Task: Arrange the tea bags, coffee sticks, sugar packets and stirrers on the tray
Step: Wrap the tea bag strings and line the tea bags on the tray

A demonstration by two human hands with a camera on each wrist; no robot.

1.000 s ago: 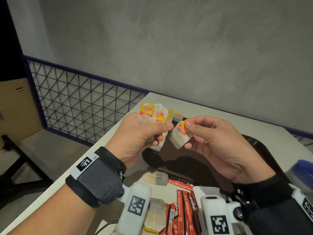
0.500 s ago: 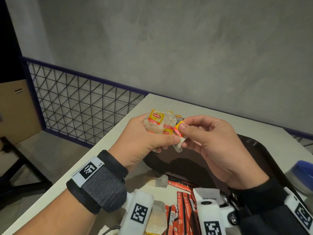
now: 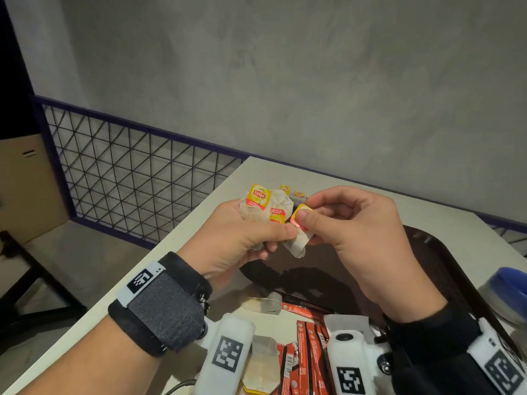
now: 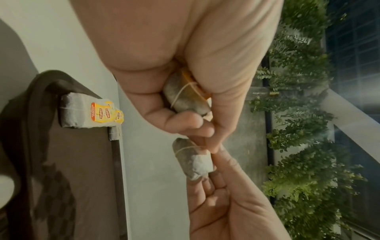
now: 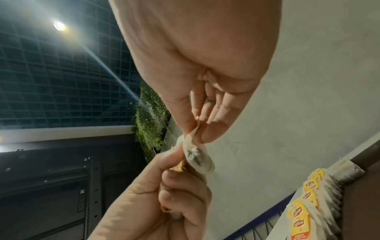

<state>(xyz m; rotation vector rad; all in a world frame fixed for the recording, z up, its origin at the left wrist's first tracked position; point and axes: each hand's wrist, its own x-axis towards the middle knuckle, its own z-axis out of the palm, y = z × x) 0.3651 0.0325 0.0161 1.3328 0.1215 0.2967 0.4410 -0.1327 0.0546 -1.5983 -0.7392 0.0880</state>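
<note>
Dim, warm indoor light falls from above in the head view, casting hard dark shadows of both hands onto the brown tray (image 3: 427,269) and leaving the far left edge almost black — the grey wall (image 3: 285,81) reads mottled and slightly soft. Straight lines bow toward the frame edges. In the right wrist view 1 ceiling lamp (image 5: 59,26) flares into long streaks across the dark grid, while the palm close to the lens is blurred. The left wrist view shows glare at its right edge, smeared foliage (image 4: 304,113) and a soft, out-of-focus palm — everything tinted yellowish
</note>
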